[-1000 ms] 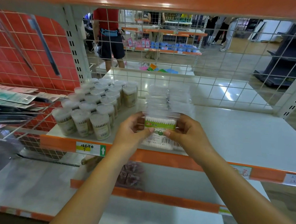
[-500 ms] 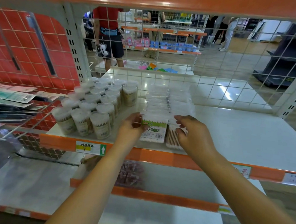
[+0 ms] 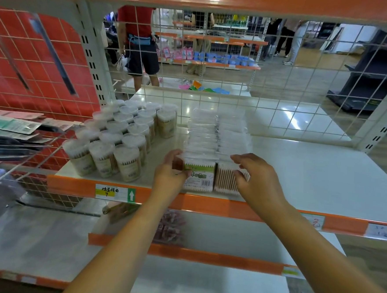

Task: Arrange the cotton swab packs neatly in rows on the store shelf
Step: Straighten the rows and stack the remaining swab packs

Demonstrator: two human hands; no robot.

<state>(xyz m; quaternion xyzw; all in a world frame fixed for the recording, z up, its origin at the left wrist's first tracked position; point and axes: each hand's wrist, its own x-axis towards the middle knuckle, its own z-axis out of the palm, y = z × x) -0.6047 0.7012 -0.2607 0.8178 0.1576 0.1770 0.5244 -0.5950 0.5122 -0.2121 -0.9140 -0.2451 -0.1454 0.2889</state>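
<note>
Left hand (image 3: pixel 171 171) grips the left edge of the front pack (image 3: pixel 199 175), fingers curled on it; pack stands upright at the shelf (image 3: pixel 311 177) lip, heading the left row. Right hand (image 3: pixel 253 177), fingers bent, touches the second pack (image 3: pixel 228 179) just right of the first; a firm grip cannot be confirmed. Both rows run straight away from the hands. Jars (image 3: pixel 119 141) stand near, beyond the left hand. Judgement: next, square both fronts; nothing blocks.

Bare forearms — no sleeves, left hand (image 3: pixel 170 172) ringless.
</note>
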